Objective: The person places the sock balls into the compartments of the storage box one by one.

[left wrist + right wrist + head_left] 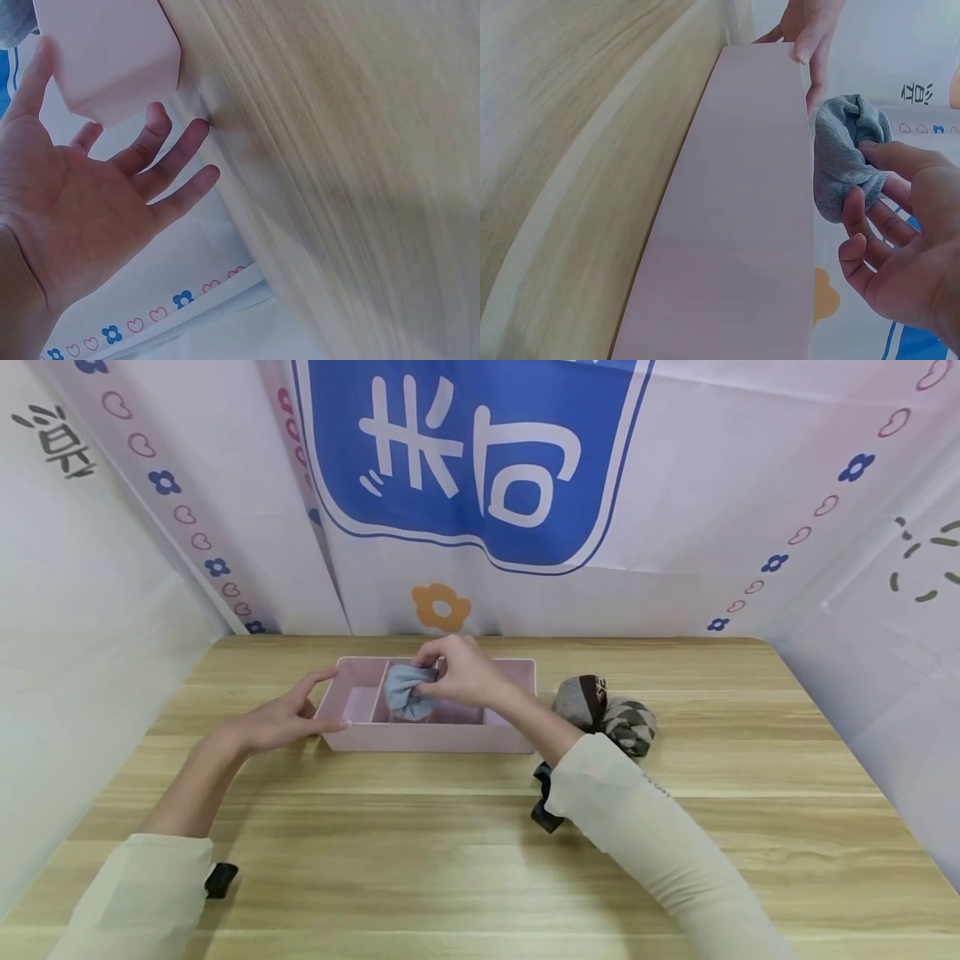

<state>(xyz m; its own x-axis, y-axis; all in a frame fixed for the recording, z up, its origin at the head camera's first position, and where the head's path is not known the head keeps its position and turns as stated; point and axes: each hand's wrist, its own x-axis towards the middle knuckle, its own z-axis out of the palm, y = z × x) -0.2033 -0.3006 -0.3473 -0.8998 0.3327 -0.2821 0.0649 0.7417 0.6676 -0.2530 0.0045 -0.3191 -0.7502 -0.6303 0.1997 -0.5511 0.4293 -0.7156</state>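
Note:
A pink divided box (431,739) lies lengthwise on the wooden table. My left hand (281,718) is at its left end, thumb on the front rim and a finger by the back corner; in the left wrist view the other fingers spread loosely. My right hand (465,672) pinches a rolled light blue-grey sock (407,692) over the second compartment from the left. In the right wrist view the bunched sock (847,161) sits between thumb and fingers, just above the rim. Whether it touches the compartment's floor is hidden.
Right of the box, beside my right forearm, lie a rolled grey and brown sock (577,702) and a rolled checked sock (630,727), touching. Black straps (549,802) hang at the wrists. A printed white cloth (645,585) rises behind the table's back edge.

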